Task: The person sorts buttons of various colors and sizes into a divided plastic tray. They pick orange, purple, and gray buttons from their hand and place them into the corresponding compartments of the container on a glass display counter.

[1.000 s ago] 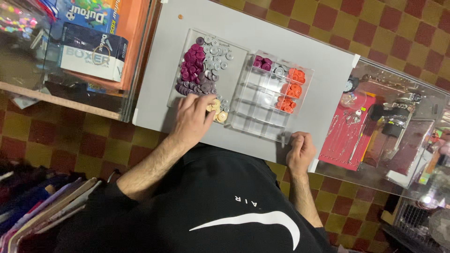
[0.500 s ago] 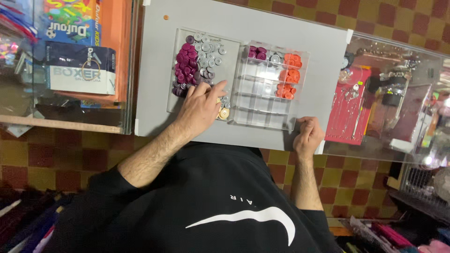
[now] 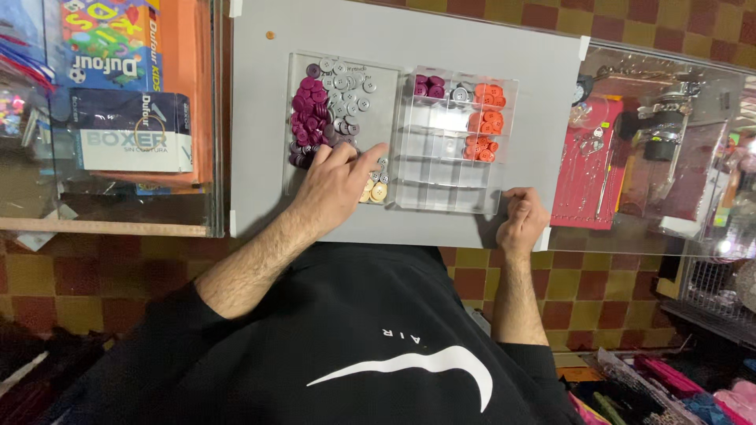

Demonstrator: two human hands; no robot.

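Buttons being sorted on grey desk (image 3: 504,47).
Left hand (image 3: 335,185) is laid palm-down over the loose button tray (image 3: 386,98), fingers spread on grey buttons (image 3: 346,98); right hand (image 3: 521,220) is curled shut, empty, beside the compartment box (image 3: 457,138).

**One head camera, looking straight down**

A single view comes from the person's head, facing almost vertically down from moderately far above. The grey board (image 3: 409,47) fills the upper middle, its near edge towards the wearer's black shirt (image 3: 331,338). A glass counter (image 3: 654,228) flanks both side edges; checkered floor (image 3: 87,275) shows below.
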